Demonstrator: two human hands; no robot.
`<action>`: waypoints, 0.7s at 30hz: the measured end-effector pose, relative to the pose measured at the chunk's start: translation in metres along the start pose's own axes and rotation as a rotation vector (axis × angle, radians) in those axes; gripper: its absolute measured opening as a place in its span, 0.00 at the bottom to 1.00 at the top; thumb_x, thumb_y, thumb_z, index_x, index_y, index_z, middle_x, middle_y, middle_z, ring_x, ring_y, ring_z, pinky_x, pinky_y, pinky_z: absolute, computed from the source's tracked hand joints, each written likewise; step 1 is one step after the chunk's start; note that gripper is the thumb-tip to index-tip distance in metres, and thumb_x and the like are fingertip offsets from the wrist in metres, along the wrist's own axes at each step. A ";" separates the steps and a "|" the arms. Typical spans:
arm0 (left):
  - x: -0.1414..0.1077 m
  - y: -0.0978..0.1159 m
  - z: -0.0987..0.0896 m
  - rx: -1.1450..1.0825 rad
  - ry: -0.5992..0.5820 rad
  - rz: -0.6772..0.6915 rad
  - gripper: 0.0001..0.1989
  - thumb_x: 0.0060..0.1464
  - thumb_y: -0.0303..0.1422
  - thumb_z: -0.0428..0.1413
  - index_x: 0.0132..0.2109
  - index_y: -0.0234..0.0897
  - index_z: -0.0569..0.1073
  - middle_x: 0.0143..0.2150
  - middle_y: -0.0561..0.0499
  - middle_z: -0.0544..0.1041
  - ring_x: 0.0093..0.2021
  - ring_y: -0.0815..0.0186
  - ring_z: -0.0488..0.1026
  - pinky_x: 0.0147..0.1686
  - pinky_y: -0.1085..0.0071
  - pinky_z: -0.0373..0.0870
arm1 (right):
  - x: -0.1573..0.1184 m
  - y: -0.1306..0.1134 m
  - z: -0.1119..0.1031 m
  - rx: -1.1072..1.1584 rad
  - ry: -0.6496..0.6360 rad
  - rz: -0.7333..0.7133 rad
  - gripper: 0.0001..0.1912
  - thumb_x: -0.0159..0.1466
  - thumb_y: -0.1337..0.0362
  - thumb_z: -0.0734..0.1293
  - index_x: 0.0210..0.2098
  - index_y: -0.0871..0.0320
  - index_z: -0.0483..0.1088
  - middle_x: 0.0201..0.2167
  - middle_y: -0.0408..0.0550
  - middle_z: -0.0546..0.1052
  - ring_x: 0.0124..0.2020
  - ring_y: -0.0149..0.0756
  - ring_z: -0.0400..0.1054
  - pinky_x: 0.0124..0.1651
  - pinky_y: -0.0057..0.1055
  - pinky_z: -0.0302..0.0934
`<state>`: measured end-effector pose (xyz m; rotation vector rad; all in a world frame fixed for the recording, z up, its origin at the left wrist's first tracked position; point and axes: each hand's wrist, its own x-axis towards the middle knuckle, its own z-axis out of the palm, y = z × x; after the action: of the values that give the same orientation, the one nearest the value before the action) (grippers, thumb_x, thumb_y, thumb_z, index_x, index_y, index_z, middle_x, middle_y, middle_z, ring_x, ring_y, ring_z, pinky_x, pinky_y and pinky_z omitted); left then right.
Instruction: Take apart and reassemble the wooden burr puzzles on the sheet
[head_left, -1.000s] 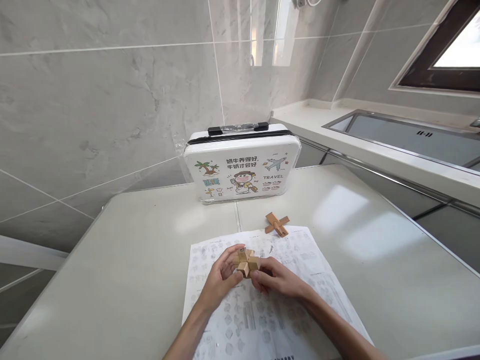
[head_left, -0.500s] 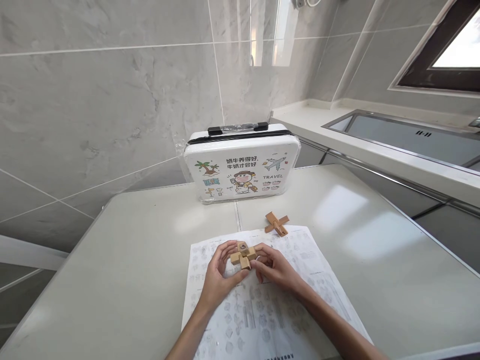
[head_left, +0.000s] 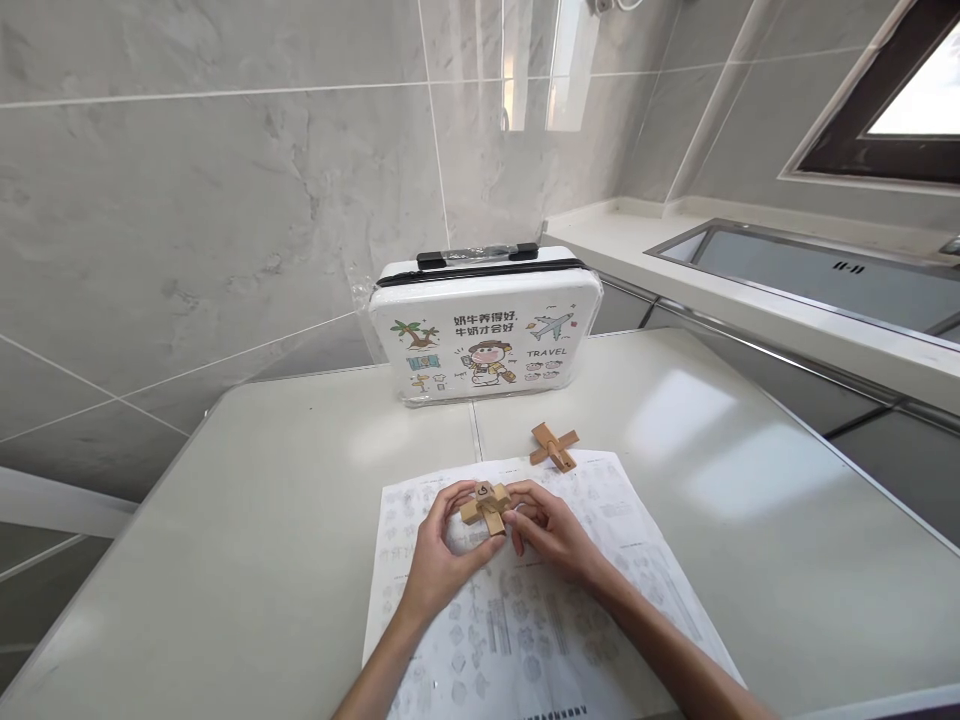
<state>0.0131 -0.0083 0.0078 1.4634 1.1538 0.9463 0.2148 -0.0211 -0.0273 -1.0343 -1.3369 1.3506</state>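
Observation:
A light wooden block assembly (head_left: 486, 506), with crossing arms and a dark mark on its upper block, is held between both hands above a printed sheet (head_left: 555, 640). My left hand (head_left: 442, 550) grips it from the left, with the thumb at the lower block and the fingers behind. From the right, my right hand (head_left: 551, 530) pinches it with thumb and fingers. Beyond the right hand, a darker wooden cross-shaped piece (head_left: 553, 447) lies at the sheet's far edge.
A plastic-wrapped white case (head_left: 480, 340) with cartoon prints stands at the back of the pale table (head_left: 247, 540), against the tiled wall. To the right are a counter (head_left: 750, 285) and a sink (head_left: 810, 275).
The wooden assembly has tilted and turned slightly between my hands. The fingers of my right hand have shifted a little around it.

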 end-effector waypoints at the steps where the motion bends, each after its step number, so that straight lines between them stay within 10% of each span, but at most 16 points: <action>1: 0.000 0.001 0.000 0.027 -0.001 0.008 0.32 0.51 0.39 0.72 0.60 0.44 0.72 0.61 0.42 0.77 0.63 0.49 0.74 0.65 0.51 0.68 | 0.000 0.000 0.000 -0.007 0.012 -0.002 0.18 0.73 0.48 0.67 0.52 0.55 0.70 0.25 0.39 0.73 0.24 0.34 0.71 0.31 0.32 0.60; 21: 0.005 -0.027 -0.005 0.582 0.162 0.098 0.26 0.60 0.41 0.64 0.64 0.50 0.72 0.67 0.42 0.68 0.70 0.43 0.60 0.64 0.43 0.65 | 0.002 -0.001 -0.003 -0.005 0.138 0.027 0.17 0.72 0.50 0.68 0.51 0.55 0.71 0.24 0.39 0.70 0.24 0.34 0.65 0.31 0.32 0.57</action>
<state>0.0044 -0.0013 -0.0182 1.9440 1.5759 0.8424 0.2175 -0.0187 -0.0259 -1.1322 -1.2286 1.2726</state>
